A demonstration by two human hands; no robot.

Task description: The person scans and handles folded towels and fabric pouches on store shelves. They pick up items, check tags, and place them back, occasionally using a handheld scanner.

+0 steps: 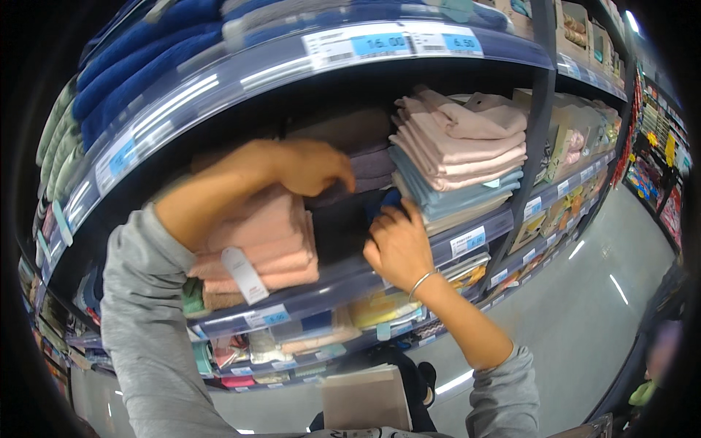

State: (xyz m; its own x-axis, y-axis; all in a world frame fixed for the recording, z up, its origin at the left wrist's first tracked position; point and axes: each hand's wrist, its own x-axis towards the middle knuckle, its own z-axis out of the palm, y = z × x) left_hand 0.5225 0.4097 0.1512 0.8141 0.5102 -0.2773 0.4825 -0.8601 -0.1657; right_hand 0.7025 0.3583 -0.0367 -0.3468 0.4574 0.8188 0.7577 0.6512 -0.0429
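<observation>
My left hand [317, 167] is blurred and reaches into the shelf above a stack of folded peach towels [263, 235] with a white tag [245, 276]. Its fingers curl down, and what lies under them is hidden. Further back sits a stack of folded dark purple towels [372, 167]. My right hand [402, 241], with a silver bangle at the wrist, is at the shelf's front. Its bent fingertips are by a dark blue thing [380, 202], perhaps cloth; whether they grip it is unclear. Right beside them stands a stack of pink, blue and cream folded towels [460, 142].
The upper shelf edge [263, 71], with price labels, juts out above my hands. A grey upright [531, 164] divides off shelves of boxed goods on the right. Lower shelves hold packaged textiles [383, 306]. A flat beige item [364, 397] lies near my lap above the grey floor [569, 295].
</observation>
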